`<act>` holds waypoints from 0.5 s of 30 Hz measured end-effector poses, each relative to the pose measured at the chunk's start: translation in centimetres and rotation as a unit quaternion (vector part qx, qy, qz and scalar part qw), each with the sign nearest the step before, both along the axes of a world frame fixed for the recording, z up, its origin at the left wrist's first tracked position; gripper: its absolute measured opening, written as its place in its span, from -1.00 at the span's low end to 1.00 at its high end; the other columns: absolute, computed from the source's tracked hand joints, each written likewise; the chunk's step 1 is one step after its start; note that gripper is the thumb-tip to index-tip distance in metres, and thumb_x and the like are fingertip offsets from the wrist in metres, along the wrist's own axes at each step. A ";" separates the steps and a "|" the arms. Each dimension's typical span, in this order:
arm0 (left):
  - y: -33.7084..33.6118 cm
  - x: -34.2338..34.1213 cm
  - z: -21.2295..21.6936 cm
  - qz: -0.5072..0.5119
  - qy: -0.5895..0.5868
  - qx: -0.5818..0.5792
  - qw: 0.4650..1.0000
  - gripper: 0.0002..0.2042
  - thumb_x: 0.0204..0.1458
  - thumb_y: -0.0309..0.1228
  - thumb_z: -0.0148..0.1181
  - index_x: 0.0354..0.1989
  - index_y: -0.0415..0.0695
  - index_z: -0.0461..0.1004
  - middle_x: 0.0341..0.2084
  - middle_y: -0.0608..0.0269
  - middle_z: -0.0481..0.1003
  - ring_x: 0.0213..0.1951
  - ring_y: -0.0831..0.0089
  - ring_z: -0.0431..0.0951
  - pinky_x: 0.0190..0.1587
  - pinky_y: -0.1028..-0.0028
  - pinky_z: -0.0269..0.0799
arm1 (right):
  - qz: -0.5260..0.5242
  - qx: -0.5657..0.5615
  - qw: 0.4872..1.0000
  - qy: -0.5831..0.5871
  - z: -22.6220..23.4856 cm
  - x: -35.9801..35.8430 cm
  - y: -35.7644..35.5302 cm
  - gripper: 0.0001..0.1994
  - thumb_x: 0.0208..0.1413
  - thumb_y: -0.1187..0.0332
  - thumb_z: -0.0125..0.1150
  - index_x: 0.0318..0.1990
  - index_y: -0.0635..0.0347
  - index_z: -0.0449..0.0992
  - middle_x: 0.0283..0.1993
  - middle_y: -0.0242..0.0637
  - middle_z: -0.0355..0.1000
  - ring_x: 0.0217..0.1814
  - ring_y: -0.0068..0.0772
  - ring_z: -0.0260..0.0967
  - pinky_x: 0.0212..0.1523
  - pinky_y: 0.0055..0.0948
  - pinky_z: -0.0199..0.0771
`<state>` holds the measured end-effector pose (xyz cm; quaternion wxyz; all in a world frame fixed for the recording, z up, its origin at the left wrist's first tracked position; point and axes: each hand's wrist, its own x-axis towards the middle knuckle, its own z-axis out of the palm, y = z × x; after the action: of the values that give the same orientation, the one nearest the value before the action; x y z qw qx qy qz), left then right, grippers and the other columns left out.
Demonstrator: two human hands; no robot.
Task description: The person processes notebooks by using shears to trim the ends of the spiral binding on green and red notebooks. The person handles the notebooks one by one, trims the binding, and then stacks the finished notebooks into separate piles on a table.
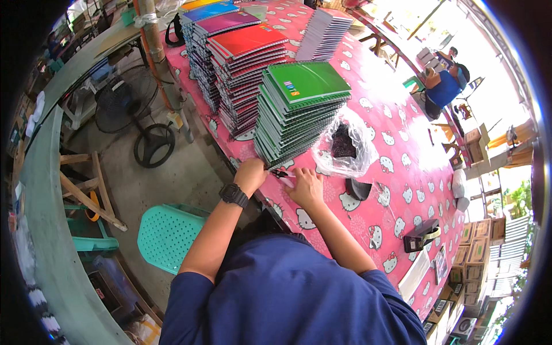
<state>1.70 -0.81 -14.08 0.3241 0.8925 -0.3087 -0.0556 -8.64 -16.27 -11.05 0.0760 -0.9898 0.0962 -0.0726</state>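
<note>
My left hand [251, 176] is at the table's near edge, its fingers closed beside a small dark object [279, 173] with a pale strip [286, 181]. My right hand [306, 187] faces it from the other side, fingers bent in around the strip's end. The small object's kind is too unclear to make out. Just beyond both hands rises a tall stack of green spiral notebooks [307, 83]. A clear plastic bag [359, 156] holding dark small pieces [344, 141] lies right of the stack. Near my right hand rests a curved black piece [357, 189].
Red notebooks [247, 41], purple notebooks [227, 22] and pale spiral-bound ones [324, 34] stand farther back on the pink patterned table [397, 195]. A tape dispenser [422, 236] sits at right. Left are a green stool [171, 238] and a floor fan [129, 103]. Someone in blue [443, 89] sits far right.
</note>
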 end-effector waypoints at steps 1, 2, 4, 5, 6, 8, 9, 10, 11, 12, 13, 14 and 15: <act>-0.4 -0.1 0.2 0.012 -0.009 0.015 1.000 -0.79 -0.16 -0.38 0.25 -0.50 -0.32 0.51 -0.53 -0.12 0.50 -0.39 0.00 0.53 -0.30 0.12 0.44 | -0.012 0.005 1.000 0.022 -0.2 0.0 -0.2 -0.53 -0.25 0.08 0.34 -0.16 0.11 0.47 -0.19 -0.21 0.44 -0.01 -0.19 0.34 -0.04 -0.16 0.25; -0.7 -0.3 0.4 0.024 -0.019 0.029 0.999 -0.79 -0.19 -0.38 0.27 -0.51 -0.32 0.50 -0.52 -0.11 0.50 -0.39 -0.01 0.53 -0.29 0.13 0.46 | -0.024 0.011 0.999 0.044 -0.5 0.0 -0.3 -0.53 -0.22 0.06 0.32 -0.15 0.12 0.46 -0.14 -0.22 0.43 0.05 -0.21 0.30 0.01 -0.16 0.20; -0.6 0.1 -0.2 0.026 -0.023 0.026 0.999 -0.79 -0.20 -0.38 0.28 -0.51 -0.31 0.51 -0.53 -0.11 0.49 -0.39 -0.03 0.53 -0.29 0.13 0.46 | -0.020 0.000 0.999 0.044 -0.7 0.2 -0.2 -0.53 -0.21 0.06 0.32 -0.15 0.12 0.46 -0.15 -0.22 0.43 0.04 -0.20 0.30 0.00 -0.16 0.20; -0.6 0.3 -0.5 0.031 -0.027 0.023 0.999 -0.79 -0.22 -0.38 0.30 -0.51 -0.30 0.51 -0.53 -0.11 0.49 -0.40 -0.04 0.53 -0.29 0.13 0.46 | -0.013 -0.010 0.999 0.045 -0.8 0.3 -0.1 -0.53 -0.21 0.06 0.32 -0.14 0.11 0.46 -0.15 -0.21 0.43 0.04 -0.20 0.31 0.00 -0.16 0.21; -0.4 0.5 -0.8 0.032 -0.027 0.025 0.999 -0.79 -0.22 -0.38 0.30 -0.51 -0.30 0.51 -0.53 -0.11 0.49 -0.40 -0.04 0.53 -0.29 0.13 0.46 | -0.009 -0.030 0.999 0.043 -0.3 0.4 0.2 -0.55 -0.22 0.08 0.32 -0.16 0.12 0.48 -0.17 -0.20 0.45 -0.01 -0.18 0.36 -0.02 -0.18 0.27; -0.1 1.1 -1.2 -0.012 -0.009 -0.002 1.000 -0.79 -0.24 -0.38 0.30 -0.52 -0.29 0.51 -0.53 -0.10 0.49 -0.41 -0.04 0.53 -0.31 0.13 0.46 | -0.010 0.014 0.998 0.061 -0.7 0.5 0.0 -0.56 -0.23 0.09 0.33 -0.18 0.13 0.49 -0.20 -0.19 0.46 -0.07 -0.16 0.39 -0.06 -0.19 0.33; -0.2 1.2 -1.4 -0.011 -0.009 -0.002 1.000 -0.79 -0.24 -0.38 0.30 -0.52 -0.29 0.51 -0.53 -0.10 0.49 -0.41 -0.04 0.53 -0.31 0.13 0.46 | -0.013 0.056 0.995 0.079 -0.4 0.6 0.0 -0.57 -0.24 0.10 0.33 -0.20 0.13 0.50 -0.23 -0.17 0.48 -0.12 -0.14 0.43 -0.10 -0.21 0.38; -0.2 1.2 -1.5 -0.015 -0.020 -0.011 1.000 -0.80 -0.25 -0.38 0.30 -0.53 -0.29 0.51 -0.53 -0.10 0.49 -0.41 -0.04 0.52 -0.31 0.12 0.46 | -0.012 0.056 0.995 0.079 -0.1 0.7 -0.1 -0.57 -0.24 0.10 0.33 -0.20 0.13 0.50 -0.23 -0.17 0.48 -0.12 -0.14 0.43 -0.10 -0.21 0.38; -0.2 1.2 -1.6 -0.018 -0.031 -0.021 0.999 -0.80 -0.25 -0.39 0.30 -0.53 -0.28 0.50 -0.54 -0.10 0.49 -0.42 -0.04 0.52 -0.32 0.12 0.46 | -0.019 0.085 0.990 0.113 0.2 1.0 -0.3 -0.57 -0.24 0.10 0.33 -0.18 0.11 0.50 -0.25 -0.17 0.49 -0.15 -0.14 0.45 -0.09 -0.23 0.39; -0.3 1.2 -1.3 -0.020 -0.030 -0.020 0.999 -0.80 -0.25 -0.39 0.30 -0.53 -0.28 0.50 -0.54 -0.10 0.49 -0.42 -0.04 0.52 -0.32 0.12 0.46 | -0.029 0.113 0.982 0.146 0.6 1.1 -0.5 -0.56 -0.25 0.10 0.33 -0.16 0.09 0.50 -0.28 -0.16 0.50 -0.17 -0.14 0.46 -0.08 -0.24 0.39; -0.3 1.2 -1.0 -0.023 -0.028 -0.018 0.999 -0.80 -0.25 -0.38 0.29 -0.53 -0.29 0.50 -0.54 -0.10 0.48 -0.41 -0.05 0.52 -0.32 0.11 0.45 | -0.031 0.114 0.982 0.146 0.7 1.0 -0.6 -0.56 -0.25 0.10 0.33 -0.16 0.09 0.50 -0.28 -0.16 0.50 -0.17 -0.14 0.46 -0.08 -0.24 0.39; -0.4 1.1 -0.7 -0.025 -0.025 -0.015 0.999 -0.80 -0.25 -0.38 0.29 -0.54 -0.29 0.50 -0.54 -0.10 0.48 -0.41 -0.05 0.52 -0.32 0.11 0.45 | -0.031 0.119 0.980 0.155 0.7 1.0 -0.7 -0.56 -0.24 0.11 0.33 -0.16 0.09 0.50 -0.28 -0.16 0.51 -0.19 -0.13 0.47 -0.09 -0.24 0.39; -0.2 1.2 -1.0 -0.023 -0.027 -0.015 0.999 -0.80 -0.25 -0.38 0.29 -0.54 -0.29 0.50 -0.54 -0.10 0.48 -0.41 -0.05 0.52 -0.32 0.11 0.45 | -0.026 0.123 0.979 0.163 0.8 1.1 -0.6 -0.56 -0.24 0.11 0.33 -0.16 0.10 0.51 -0.29 -0.15 0.51 -0.20 -0.12 0.47 -0.10 -0.23 0.39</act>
<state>2.94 -1.00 -15.10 0.3276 0.8814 -0.3387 -0.0348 -7.58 -16.87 -10.22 0.1784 -0.9686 0.1413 0.1003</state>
